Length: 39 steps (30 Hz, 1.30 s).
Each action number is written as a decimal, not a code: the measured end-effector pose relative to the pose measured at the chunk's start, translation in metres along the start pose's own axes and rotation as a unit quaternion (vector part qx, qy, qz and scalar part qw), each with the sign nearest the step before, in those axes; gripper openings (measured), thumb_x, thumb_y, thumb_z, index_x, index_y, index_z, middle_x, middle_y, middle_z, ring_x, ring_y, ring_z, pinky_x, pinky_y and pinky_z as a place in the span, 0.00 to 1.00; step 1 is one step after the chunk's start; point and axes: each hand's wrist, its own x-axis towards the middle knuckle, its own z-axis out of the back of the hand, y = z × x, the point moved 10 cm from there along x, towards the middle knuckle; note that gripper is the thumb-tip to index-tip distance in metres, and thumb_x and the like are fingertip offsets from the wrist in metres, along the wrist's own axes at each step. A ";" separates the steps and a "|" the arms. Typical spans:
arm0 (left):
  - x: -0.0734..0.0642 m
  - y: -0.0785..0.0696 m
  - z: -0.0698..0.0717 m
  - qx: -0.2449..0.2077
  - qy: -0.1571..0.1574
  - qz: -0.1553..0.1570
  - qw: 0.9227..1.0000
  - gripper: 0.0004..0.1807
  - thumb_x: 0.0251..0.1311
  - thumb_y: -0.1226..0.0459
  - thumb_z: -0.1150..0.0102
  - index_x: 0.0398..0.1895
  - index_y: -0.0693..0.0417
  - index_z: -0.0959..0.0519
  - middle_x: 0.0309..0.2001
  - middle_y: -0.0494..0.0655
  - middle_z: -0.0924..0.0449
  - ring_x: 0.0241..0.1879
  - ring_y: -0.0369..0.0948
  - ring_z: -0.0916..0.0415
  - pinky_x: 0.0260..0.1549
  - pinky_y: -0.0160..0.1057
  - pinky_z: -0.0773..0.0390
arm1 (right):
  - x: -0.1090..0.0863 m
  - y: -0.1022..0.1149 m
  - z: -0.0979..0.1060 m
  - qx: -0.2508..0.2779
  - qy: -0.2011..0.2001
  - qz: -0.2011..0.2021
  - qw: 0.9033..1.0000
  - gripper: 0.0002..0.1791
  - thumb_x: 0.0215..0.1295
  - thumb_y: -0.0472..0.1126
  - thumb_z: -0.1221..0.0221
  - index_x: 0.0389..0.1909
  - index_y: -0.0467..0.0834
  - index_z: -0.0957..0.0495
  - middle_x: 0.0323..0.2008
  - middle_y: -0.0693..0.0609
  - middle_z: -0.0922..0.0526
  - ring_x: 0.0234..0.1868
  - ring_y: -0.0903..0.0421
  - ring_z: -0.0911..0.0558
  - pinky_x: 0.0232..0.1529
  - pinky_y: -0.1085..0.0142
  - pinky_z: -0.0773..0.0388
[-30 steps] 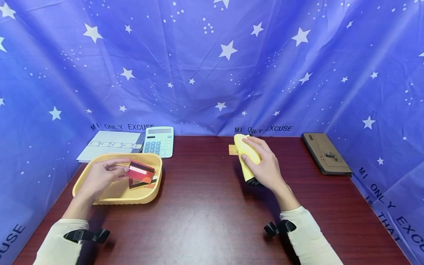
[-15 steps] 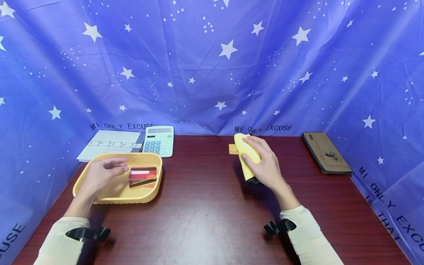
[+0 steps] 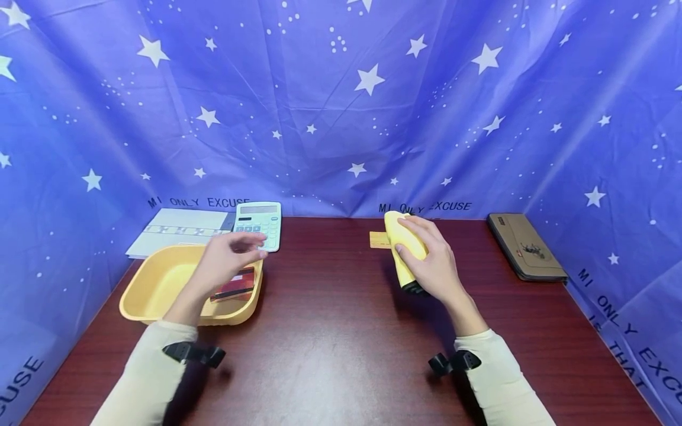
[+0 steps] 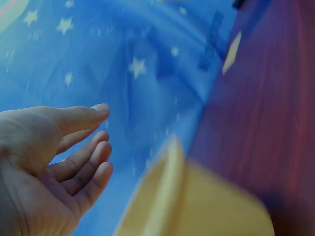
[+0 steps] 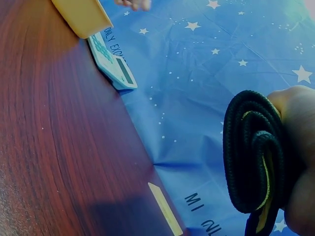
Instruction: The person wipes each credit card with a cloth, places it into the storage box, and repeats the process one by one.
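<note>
My left hand (image 3: 222,260) is raised over the right part of the yellow plastic basket (image 3: 140,299), its fingers loosely bent and nothing between them. Red and dark bank cards (image 3: 238,285) lie in the basket below it, partly covered by the hand. My right hand (image 3: 439,269) grips a rolled yellow cloth (image 3: 409,245); its dark edge shows as coiled layers in the right wrist view. Beside the cloth, on the table, lies a flat yellow card (image 3: 379,239), apart from both hands.
Behind the basket are a pale blue calculator (image 3: 270,228) and a white notebook (image 3: 176,223). A brown zip-edged pouch (image 3: 527,248) lies at the right edge of the dark red table (image 3: 325,331). A blue starry curtain (image 3: 319,106) hangs around three sides.
My left hand let a red card drop onto the others in the basket, then moved right and up, empty. The right hand, still holding the cloth, shifted slightly right.
</note>
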 end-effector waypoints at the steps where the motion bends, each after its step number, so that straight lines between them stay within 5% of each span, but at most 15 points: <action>1: 0.007 -0.009 -0.008 0.001 0.009 -0.007 1.000 0.19 0.61 0.61 0.27 0.55 0.53 0.15 0.47 0.55 0.10 0.40 0.34 0.16 0.38 0.27 0.16 | 0.000 -0.001 0.001 -0.001 -0.002 -0.001 1.000 0.29 0.59 0.36 0.28 0.64 0.52 0.18 0.65 0.50 0.20 0.66 0.50 0.22 0.56 0.75 0.30; 6: 0.041 -0.048 -0.045 -0.018 0.053 -0.035 0.998 0.20 0.59 0.62 0.26 0.55 0.52 0.15 0.49 0.52 0.11 0.45 0.44 0.15 0.43 0.36 0.14 | 0.002 -0.006 0.009 -0.004 -0.010 -0.010 1.000 0.29 0.60 0.36 0.29 0.64 0.52 0.19 0.65 0.50 0.21 0.66 0.50 0.23 0.54 0.74 0.30; 11: 0.070 -0.066 -0.088 -0.052 0.089 -0.040 0.994 0.21 0.59 0.66 0.27 0.56 0.54 0.16 0.51 0.54 0.12 0.49 0.48 0.15 0.54 0.45 0.14 | 0.002 -0.013 0.018 -0.002 -0.022 -0.025 0.999 0.29 0.61 0.36 0.29 0.64 0.52 0.19 0.66 0.50 0.21 0.66 0.49 0.23 0.51 0.75 0.30; 17: 0.094 -0.069 -0.143 -0.105 0.090 -0.020 0.990 0.21 0.57 0.66 0.25 0.56 0.55 0.15 0.51 0.55 0.12 0.50 0.48 0.14 0.53 0.42 0.13 | 0.005 -0.019 0.031 0.000 -0.041 -0.034 0.999 0.28 0.62 0.35 0.30 0.64 0.52 0.19 0.66 0.49 0.21 0.67 0.48 0.24 0.51 0.78 0.32; 24: 0.112 -0.046 -0.196 -0.110 0.113 0.018 0.987 0.25 0.57 0.64 0.24 0.59 0.57 0.17 0.57 0.60 0.15 0.52 0.49 0.16 0.54 0.39 0.16 | 0.007 -0.021 0.042 0.023 -0.058 -0.034 0.997 0.27 0.62 0.33 0.30 0.63 0.50 0.18 0.66 0.48 0.21 0.68 0.50 0.26 0.52 0.81 0.32; 29: 0.119 -0.030 -0.220 -0.067 0.123 0.038 0.989 0.28 0.56 0.61 0.24 0.61 0.57 0.18 0.58 0.56 0.15 0.53 0.49 0.19 0.54 0.41 0.18 | 0.007 -0.020 0.046 0.033 -0.065 -0.036 0.997 0.27 0.62 0.34 0.30 0.63 0.51 0.18 0.66 0.50 0.21 0.66 0.53 0.26 0.51 0.81 0.32; 34: 0.124 -0.025 -0.230 0.029 0.106 0.033 0.993 0.28 0.54 0.54 0.22 0.60 0.45 0.16 0.60 0.47 0.16 0.60 0.50 0.23 0.63 0.49 0.29 | 0.008 -0.018 0.050 0.039 -0.070 -0.037 0.996 0.28 0.61 0.33 0.29 0.64 0.51 0.18 0.66 0.51 0.22 0.65 0.56 0.26 0.49 0.80 0.31; 39: 0.127 -0.023 -0.237 0.134 0.078 0.021 0.988 0.31 0.53 0.43 0.24 0.62 0.35 0.18 0.63 0.45 0.20 0.61 0.52 0.28 0.57 0.52 0.32 | 0.010 -0.005 0.056 0.050 -0.086 -0.033 0.994 0.28 0.60 0.27 0.31 0.63 0.42 0.19 0.65 0.44 0.21 0.65 0.53 0.27 0.50 0.81 0.31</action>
